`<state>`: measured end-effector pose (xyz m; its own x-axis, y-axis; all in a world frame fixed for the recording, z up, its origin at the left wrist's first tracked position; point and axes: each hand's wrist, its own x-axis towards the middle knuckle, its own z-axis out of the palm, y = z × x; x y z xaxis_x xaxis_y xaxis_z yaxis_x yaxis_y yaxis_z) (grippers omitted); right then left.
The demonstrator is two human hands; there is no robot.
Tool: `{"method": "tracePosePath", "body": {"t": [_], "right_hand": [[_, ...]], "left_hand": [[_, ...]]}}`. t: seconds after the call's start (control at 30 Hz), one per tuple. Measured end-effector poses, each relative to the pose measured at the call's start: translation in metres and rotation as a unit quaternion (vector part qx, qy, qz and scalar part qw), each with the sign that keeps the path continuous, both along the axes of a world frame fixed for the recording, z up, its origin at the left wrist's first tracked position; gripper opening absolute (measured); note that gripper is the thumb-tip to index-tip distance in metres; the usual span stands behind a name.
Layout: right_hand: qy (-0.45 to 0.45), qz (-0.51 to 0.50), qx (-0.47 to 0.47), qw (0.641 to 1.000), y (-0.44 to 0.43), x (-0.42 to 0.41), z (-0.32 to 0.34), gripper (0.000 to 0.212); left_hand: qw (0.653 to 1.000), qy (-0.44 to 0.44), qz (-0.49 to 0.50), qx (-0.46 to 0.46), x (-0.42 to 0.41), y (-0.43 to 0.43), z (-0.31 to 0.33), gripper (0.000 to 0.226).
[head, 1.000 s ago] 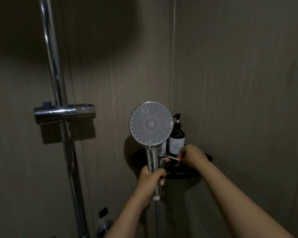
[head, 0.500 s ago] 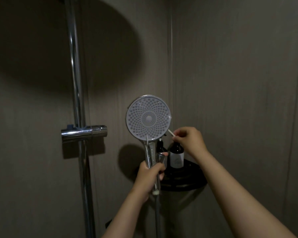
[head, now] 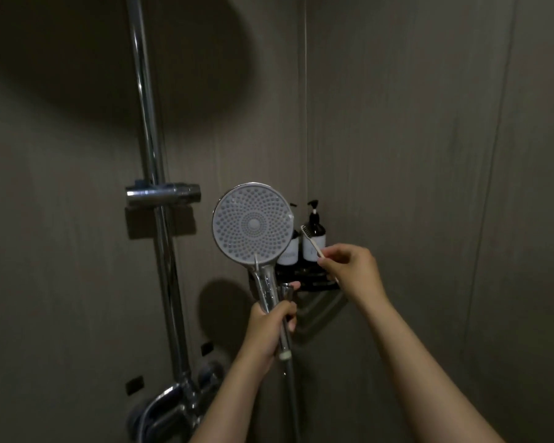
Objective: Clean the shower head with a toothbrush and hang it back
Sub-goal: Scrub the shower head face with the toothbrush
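Note:
The round shower head faces me, its white nozzle plate upright in the middle of the view. My left hand grips its chrome handle from below, and the hose hangs down from there. My right hand pinches the handle of a toothbrush. The brush's dark bristle head points up and left, just right of the shower head's rim and apart from it. The chrome holder bracket sits on the vertical rail to the left, with nothing in it.
A black corner shelf behind my hands carries two dark pump bottles. The chrome mixer tap is at the lower left. Grey wall panels meet in a corner right behind the shelf.
My right hand lifted the toothbrush off the shelf area and turned it so the bristle head shows beside the shower head. The view shifted, so the rail and bracket sit further right.

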<state>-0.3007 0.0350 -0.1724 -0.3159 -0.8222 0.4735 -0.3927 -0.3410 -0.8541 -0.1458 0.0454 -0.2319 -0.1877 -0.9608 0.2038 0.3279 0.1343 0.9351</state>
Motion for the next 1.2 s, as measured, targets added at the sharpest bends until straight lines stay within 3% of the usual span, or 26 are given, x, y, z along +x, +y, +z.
{"method": "tracePosePath", "body": {"t": [0.07,0.13,0.5,0.77,1.2], "right_hand": [[0.002,-0.005,0.008,1.0,0.016,0.005,-0.025,0.007],[-0.003,-0.002,0.019,1.0,0.036,0.01,-0.053,0.007],[-0.127,-0.023,0.168,0.977,0.15,0.029,-0.2,0.012],[-0.185,-0.062,0.225,0.955,0.203,0.038,-0.258,0.012],[-0.069,-0.086,0.186,0.976,0.23,0.059,-0.288,0.021]], "left_hand": [[1.0,-0.002,-0.009,0.029,0.002,0.014,-0.028,0.046],[0.998,-0.005,-0.037,0.042,0.004,0.03,-0.056,0.037],[0.984,-0.032,-0.081,0.157,0.016,0.12,-0.185,0.043],[0.968,-0.047,-0.081,0.233,0.029,0.173,-0.247,0.036],[0.949,-0.056,-0.071,0.303,0.045,0.207,-0.289,0.039]]}}
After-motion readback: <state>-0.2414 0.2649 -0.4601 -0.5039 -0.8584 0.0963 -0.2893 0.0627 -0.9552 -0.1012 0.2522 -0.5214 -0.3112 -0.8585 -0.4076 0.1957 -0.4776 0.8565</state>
